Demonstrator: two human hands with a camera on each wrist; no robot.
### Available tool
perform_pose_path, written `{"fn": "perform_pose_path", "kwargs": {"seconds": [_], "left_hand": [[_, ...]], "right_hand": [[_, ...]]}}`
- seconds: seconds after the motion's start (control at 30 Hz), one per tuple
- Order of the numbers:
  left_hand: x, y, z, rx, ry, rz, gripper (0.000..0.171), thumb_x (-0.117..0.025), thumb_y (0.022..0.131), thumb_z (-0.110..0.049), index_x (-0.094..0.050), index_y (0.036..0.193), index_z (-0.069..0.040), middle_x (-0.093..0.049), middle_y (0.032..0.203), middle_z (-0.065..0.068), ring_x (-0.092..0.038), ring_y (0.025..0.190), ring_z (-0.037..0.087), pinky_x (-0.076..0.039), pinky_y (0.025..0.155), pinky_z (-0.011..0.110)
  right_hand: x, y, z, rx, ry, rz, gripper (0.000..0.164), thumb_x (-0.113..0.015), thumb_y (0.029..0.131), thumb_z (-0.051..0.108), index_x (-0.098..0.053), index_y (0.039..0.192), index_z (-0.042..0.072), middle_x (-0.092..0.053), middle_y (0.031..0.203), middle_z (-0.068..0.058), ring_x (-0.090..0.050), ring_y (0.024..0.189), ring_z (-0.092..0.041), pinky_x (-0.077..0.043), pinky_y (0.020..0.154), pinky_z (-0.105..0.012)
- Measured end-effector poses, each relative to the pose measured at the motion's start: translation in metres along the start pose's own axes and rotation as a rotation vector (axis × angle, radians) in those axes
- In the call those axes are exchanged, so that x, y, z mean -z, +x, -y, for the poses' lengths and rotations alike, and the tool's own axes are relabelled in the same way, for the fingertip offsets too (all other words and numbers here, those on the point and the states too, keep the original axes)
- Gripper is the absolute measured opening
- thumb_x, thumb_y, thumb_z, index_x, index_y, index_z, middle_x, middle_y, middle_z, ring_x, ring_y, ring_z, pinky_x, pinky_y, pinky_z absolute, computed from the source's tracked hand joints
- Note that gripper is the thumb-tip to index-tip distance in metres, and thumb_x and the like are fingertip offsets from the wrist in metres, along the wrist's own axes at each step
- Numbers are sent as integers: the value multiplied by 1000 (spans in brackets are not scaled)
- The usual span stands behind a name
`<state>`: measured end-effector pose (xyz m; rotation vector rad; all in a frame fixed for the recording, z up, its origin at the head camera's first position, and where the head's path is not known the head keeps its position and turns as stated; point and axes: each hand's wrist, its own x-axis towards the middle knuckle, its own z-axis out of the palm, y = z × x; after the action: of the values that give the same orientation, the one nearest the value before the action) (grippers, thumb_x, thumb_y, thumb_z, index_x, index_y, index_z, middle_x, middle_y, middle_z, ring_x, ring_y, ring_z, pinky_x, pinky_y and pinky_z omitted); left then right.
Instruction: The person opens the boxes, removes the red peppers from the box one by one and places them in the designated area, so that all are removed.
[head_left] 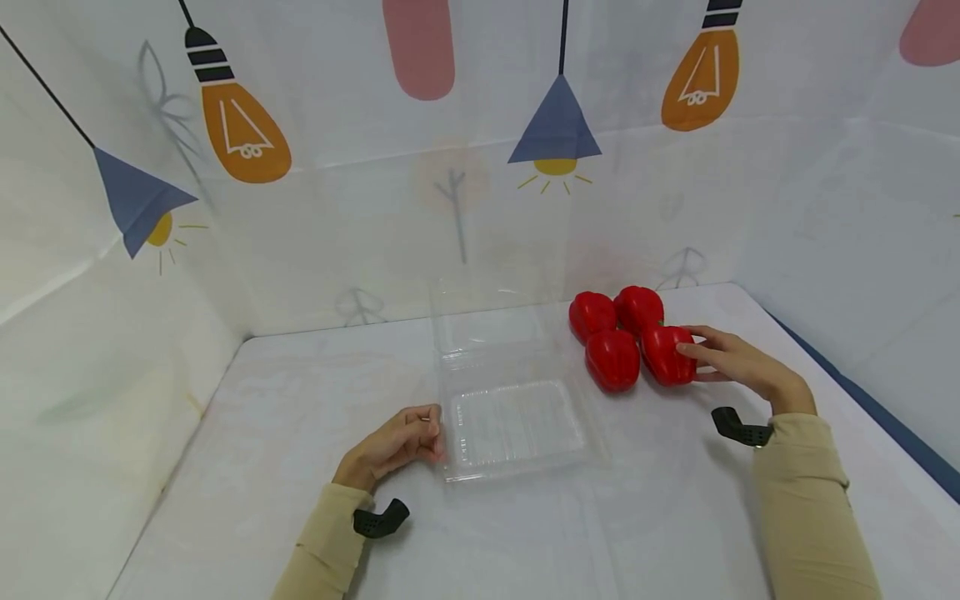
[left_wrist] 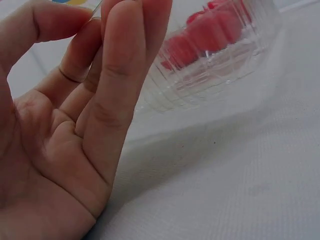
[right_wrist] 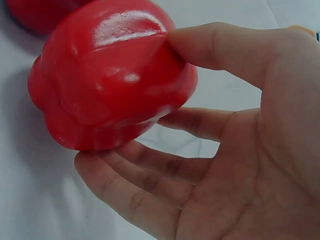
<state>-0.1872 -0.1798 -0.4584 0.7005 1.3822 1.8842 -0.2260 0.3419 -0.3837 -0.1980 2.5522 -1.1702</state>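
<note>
An open clear plastic clamshell box (head_left: 517,425) lies on the white table, its lid (head_left: 491,321) raised at the back. My left hand (head_left: 401,442) pinches the box's left edge between thumb and fingers; the left wrist view shows the ribbed clear wall (left_wrist: 200,87) beyond the fingers. On the right, my right hand (head_left: 738,362) grips a glossy red bell pepper (right_wrist: 110,75), thumb on top and fingers curled underneath. Three more peppers sit beside it: one at back left (head_left: 592,315), one at the back (head_left: 639,308) and one in front (head_left: 612,360).
White fabric walls (head_left: 337,233) printed with lamps and bulbs enclose the table (head_left: 315,375) at the back and sides. Black wrist mounts (head_left: 381,518) stick out from both sleeves. A dark blue strip (head_left: 870,392) runs along the table's right side.
</note>
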Motion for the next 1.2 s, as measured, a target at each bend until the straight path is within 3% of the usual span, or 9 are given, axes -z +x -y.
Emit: {"fn": "perform_pose_path", "kwargs": {"seconds": [0.27, 0.57, 0.8, 1.2], "left_hand": [[1, -1, 3, -21, 34, 91, 24, -35, 95, 1, -52, 86, -13, -70, 82, -4, -68, 79, 10, -54, 71, 21], [-1, -1, 3, -8, 46, 74, 20, -39, 97, -2, -51, 85, -12, -69, 82, -5, -68, 79, 10, -54, 69, 20], [1, 0, 4, -10, 50, 95, 18, -40, 98, -5, -51, 85, -11, -69, 83, -4, -68, 80, 11, -54, 70, 20], [2, 0, 4, -10, 45, 112, 15, -42, 99, -8, -51, 87, -9, -69, 87, -3, -68, 84, 12, -54, 72, 21]], "right_hand": [[-2, 3, -3, -23, 23, 35, 76, -43, 98, 44, -14, 147, -5, -34, 140, -31, -46, 122, -44, -49, 95, -48], [-3, 5, -9, -39, 23, 26, 76, -43, 97, 45, -15, 146, -6, -33, 140, -32, -43, 123, -46, -48, 95, -49], [-2, 7, -12, -37, 11, -11, 74, -44, 97, 45, -17, 146, -4, -35, 138, -31, -43, 122, -45, -48, 95, -51], [-5, 8, -9, -19, 45, 1, 73, -40, 99, 44, -16, 146, -5, -29, 143, -31, -37, 126, -46, -46, 97, -50]]}}
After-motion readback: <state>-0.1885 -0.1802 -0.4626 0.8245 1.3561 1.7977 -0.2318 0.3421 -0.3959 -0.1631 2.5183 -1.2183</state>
